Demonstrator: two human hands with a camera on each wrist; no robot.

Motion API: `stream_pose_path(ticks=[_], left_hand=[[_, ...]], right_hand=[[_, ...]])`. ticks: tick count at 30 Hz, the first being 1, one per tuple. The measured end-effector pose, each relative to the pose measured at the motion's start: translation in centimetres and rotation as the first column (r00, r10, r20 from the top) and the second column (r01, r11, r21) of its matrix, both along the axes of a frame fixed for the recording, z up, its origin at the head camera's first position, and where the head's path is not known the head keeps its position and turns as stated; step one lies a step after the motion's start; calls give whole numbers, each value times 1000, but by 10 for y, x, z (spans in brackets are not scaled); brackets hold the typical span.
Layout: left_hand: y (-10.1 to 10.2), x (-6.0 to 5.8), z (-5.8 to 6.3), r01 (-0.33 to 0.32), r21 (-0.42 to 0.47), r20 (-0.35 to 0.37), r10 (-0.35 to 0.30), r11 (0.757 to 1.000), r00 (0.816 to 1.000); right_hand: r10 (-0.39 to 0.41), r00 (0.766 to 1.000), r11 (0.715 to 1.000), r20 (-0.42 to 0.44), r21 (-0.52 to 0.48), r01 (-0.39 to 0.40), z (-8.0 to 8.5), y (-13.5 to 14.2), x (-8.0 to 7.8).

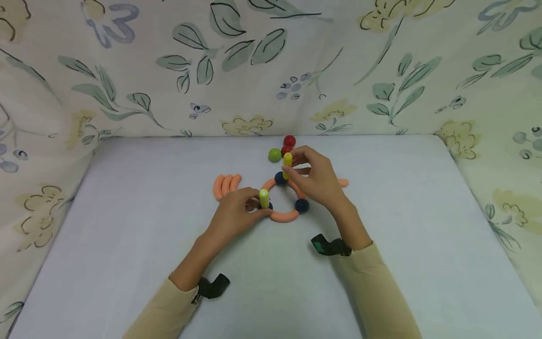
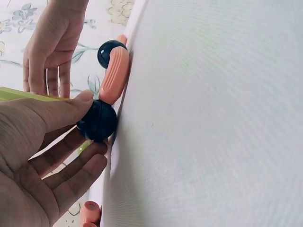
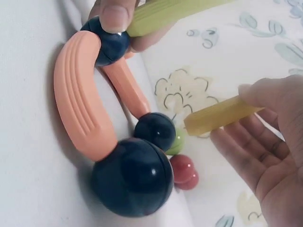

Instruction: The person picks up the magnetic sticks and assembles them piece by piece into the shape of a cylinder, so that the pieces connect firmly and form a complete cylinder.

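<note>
A ring of curved orange rods point(image 1: 284, 216) and dark blue balls point(image 1: 302, 205) lies flat on the white table. My left hand point(image 1: 235, 212) grips the ring's left ball point(image 2: 100, 122) between thumb and fingers. From that ball a yellow-green stick point(image 1: 264, 197) stands upright. My right hand point(image 1: 315, 174) pinches a yellow stick point(image 3: 218, 116) and holds it above the rear ball point(image 3: 155, 131). In the right wrist view a gap shows between the stick's lower end and that ball.
Several loose curved orange rods point(image 1: 227, 185) lie left of the ring, and another orange rod point(image 1: 344, 182) lies to its right. Behind the ring sit a green ball point(image 1: 274, 155) and two red balls point(image 1: 290, 141). A flowered cloth point(image 1: 254, 94) hangs behind the table.
</note>
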State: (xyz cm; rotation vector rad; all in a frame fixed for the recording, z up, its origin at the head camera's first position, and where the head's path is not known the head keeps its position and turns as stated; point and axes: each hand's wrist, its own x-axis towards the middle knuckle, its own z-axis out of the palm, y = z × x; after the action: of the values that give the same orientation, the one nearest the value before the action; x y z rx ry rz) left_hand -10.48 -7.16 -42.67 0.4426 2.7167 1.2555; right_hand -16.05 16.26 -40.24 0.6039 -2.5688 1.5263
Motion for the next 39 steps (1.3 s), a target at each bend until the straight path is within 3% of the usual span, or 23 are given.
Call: stream_pose_path(ticks=[11,23,32,39], left_hand=[[0,0,0,-6,-1,-31,6,1000,1000],[1,0,1,1,-8,-36,-1,1000,999],[2,1,1,14,-18,-67,-15,1000,998],[1,2,1,8,-20,-49,-9,1000,999]], right_hand=[[6,995,1000,-95,16,-4,-4,-11,3],[4,998,999,-61,32,-3,-7,-7,1],[17,997,998,-81,62,-12,-8,-7,1],[27,998,997,-63,69,-22,-11,-4,-1]])
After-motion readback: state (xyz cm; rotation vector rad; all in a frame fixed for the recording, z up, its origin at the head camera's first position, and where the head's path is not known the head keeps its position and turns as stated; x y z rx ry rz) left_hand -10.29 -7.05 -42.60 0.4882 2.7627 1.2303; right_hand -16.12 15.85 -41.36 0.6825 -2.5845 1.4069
